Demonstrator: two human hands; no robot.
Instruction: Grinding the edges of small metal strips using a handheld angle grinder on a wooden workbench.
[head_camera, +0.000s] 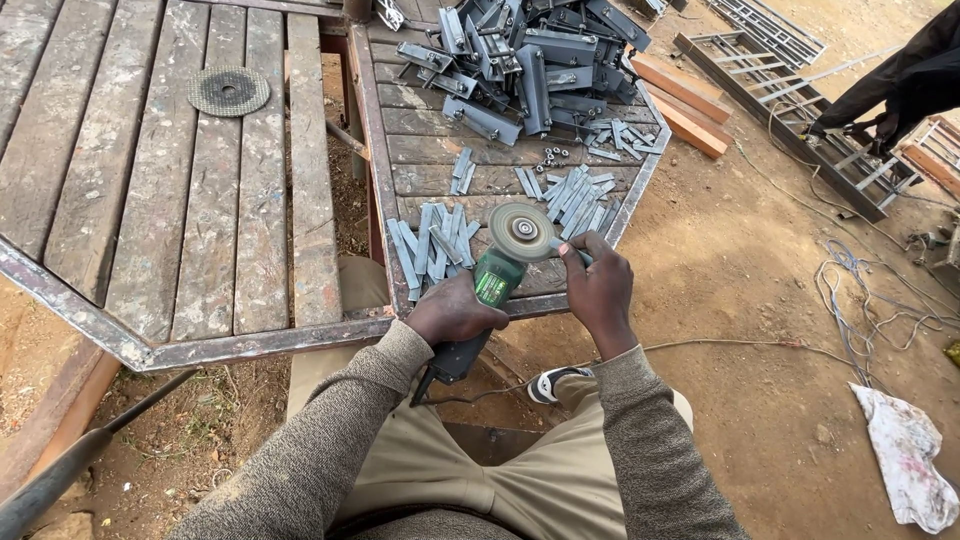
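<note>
Grinding a metal strip (583, 256) now. My left hand (455, 312) grips the grinder (490, 290); my right hand (598, 292) pinches the strip. Next I must hold steady.

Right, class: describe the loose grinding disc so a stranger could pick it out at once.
Start at the big wooden-slat table on the left, away from the left hand gripping the green angle grinder. Near its far end lies the loose grinding disc: round, dark, flat, alone on the planks, unlike the disc mounted on the grinder.

Grinder and metal strips at the table edge
The angle grinder (490, 290) sits between both hands; flat metal strips (435, 245) lie on the table (440, 150) just beyond them, brackets (530, 60) farther behind.
</note>
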